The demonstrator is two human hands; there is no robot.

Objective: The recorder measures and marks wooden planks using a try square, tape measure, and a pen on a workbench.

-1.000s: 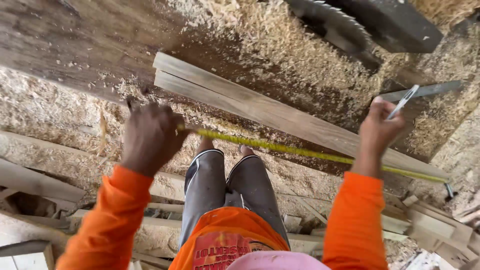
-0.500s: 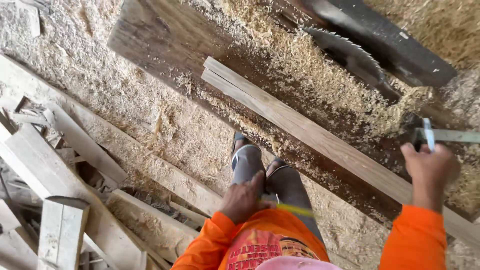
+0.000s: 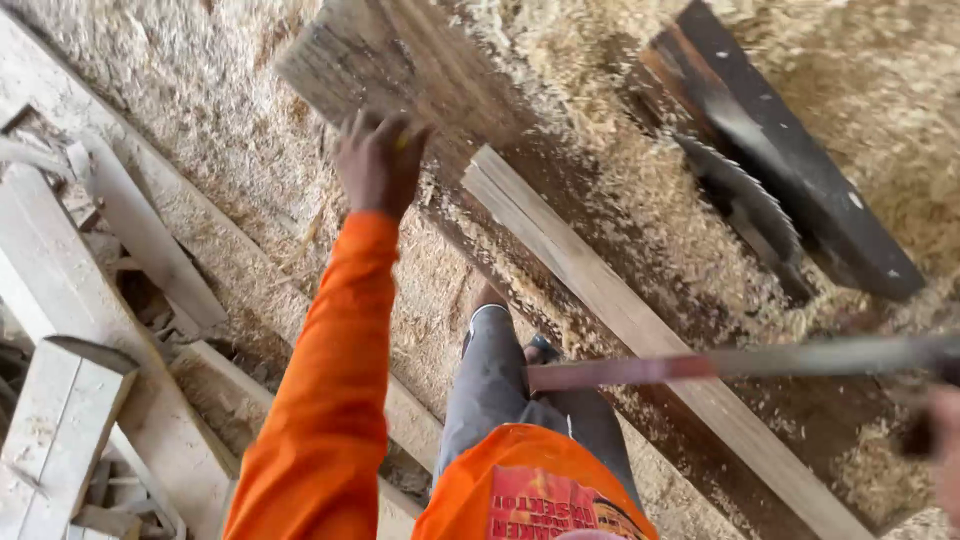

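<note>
Much sawdust covers the saw bench (image 3: 250, 150) and floor; left hand (image 3: 378, 160) grip released, right hand (image 3: 945, 450) grip unclear.

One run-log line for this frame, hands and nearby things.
left hand: at bench end, grip unclear | right hand: holds metal square | plank: on sawdust-covered bench | saw blade: exposed

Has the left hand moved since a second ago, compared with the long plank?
Yes. The left hand has gone from beside the long plank out past its end, toward the sawdusty bench corner.
</note>
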